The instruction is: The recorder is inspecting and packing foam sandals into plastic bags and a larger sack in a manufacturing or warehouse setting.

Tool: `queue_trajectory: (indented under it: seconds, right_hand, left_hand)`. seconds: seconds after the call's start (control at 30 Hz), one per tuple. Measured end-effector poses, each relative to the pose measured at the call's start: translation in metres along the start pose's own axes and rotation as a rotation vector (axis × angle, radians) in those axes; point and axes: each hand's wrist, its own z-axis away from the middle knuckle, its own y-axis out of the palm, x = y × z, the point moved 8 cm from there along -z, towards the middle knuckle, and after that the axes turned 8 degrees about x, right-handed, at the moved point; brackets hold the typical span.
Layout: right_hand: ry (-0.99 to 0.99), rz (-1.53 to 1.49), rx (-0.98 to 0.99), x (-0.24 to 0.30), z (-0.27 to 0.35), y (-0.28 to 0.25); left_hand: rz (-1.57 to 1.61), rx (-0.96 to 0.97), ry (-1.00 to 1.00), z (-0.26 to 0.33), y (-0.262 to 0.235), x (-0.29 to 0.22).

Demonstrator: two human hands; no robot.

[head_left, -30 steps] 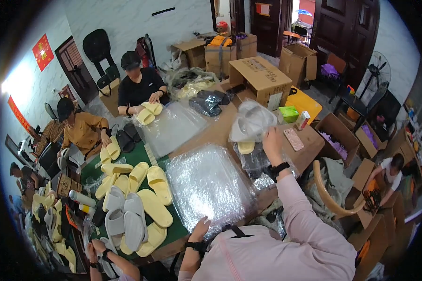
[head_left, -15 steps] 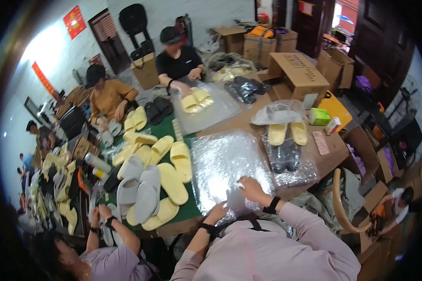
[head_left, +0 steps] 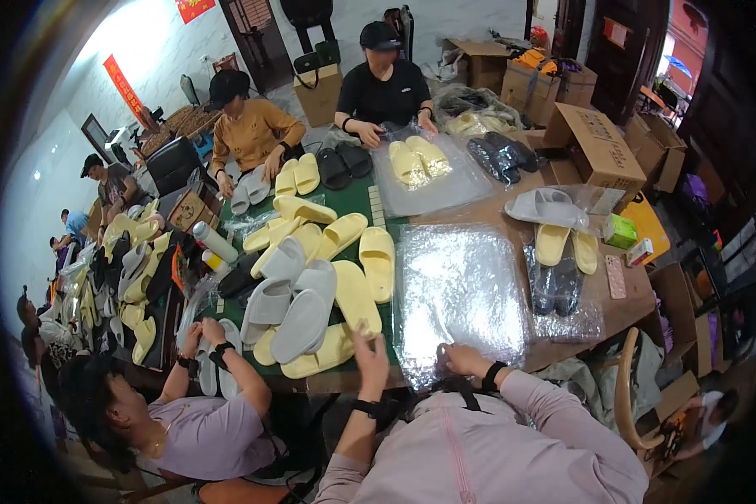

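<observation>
My left hand (head_left: 370,359) is raised at the table's near edge, fingers stretched out and apart. It holds nothing and is just in front of a yellow slipper (head_left: 357,298). Beside it, grey slippers (head_left: 307,307) lie heaped over more yellow ones. My right hand (head_left: 464,359) is at the near edge of a flat, shiny clear plastic bag (head_left: 454,286), its fingers curled in on that edge. Whether several bags lie stacked there I cannot tell. Right of them, a clear bag (head_left: 567,319) holds dark slippers, with two yellow slippers (head_left: 552,244) and a grey one above.
Across the table a person in black (head_left: 384,97) handles yellow slippers in a clear bag (head_left: 416,160). Another in orange-brown (head_left: 252,130) handles grey slippers. A person in lilac (head_left: 210,420) sits close on my left. A cardboard box (head_left: 596,160) and a chair's wooden arm (head_left: 626,391) are on the right.
My left hand has lifted off the plastic and moved left toward the slippers. My right hand has drawn back to the bag's near edge. The view has shifted; the person across lifts the bag's edge.
</observation>
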Motion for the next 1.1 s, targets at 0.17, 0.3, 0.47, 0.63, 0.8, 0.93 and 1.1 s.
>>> queue_trajectory:
  seconds: [0.17, 0.3, 0.47, 0.63, 0.8, 0.93, 1.1]
  right_hand:
    - [0.037, 0.135, -0.092, 0.006, -0.001, 0.008]
    - [0.091, 0.199, -0.172, 0.008, 0.001, 0.011]
    - [0.179, 0.135, -0.152, 0.008, 0.006, 0.005]
    - [0.231, 0.185, -0.378, 0.024, 0.017, -0.024]
    - [0.23, 0.337, -0.622, 0.043, 0.025, -0.038]
    - [0.259, 0.18, -0.593, 0.053, 0.024, -0.042]
    - [0.172, -0.071, -0.63, 0.079, 0.014, -0.049]
  left_hand:
    - [-0.637, -0.373, -0.007, -0.004, -0.082, -0.043]
    - [-0.688, -0.291, -0.122, -0.022, -0.123, -0.011]
    - [-0.83, -0.077, -0.237, -0.03, -0.14, -0.001]
    - [-0.7, -0.009, 0.092, -0.061, -0.181, 0.034]
    - [-0.174, -0.186, -0.185, -0.1, -0.229, 0.088]
    - [0.25, -0.414, -0.209, -0.119, -0.245, 0.1]
    - [0.544, -0.221, -0.417, -0.137, -0.243, 0.13]
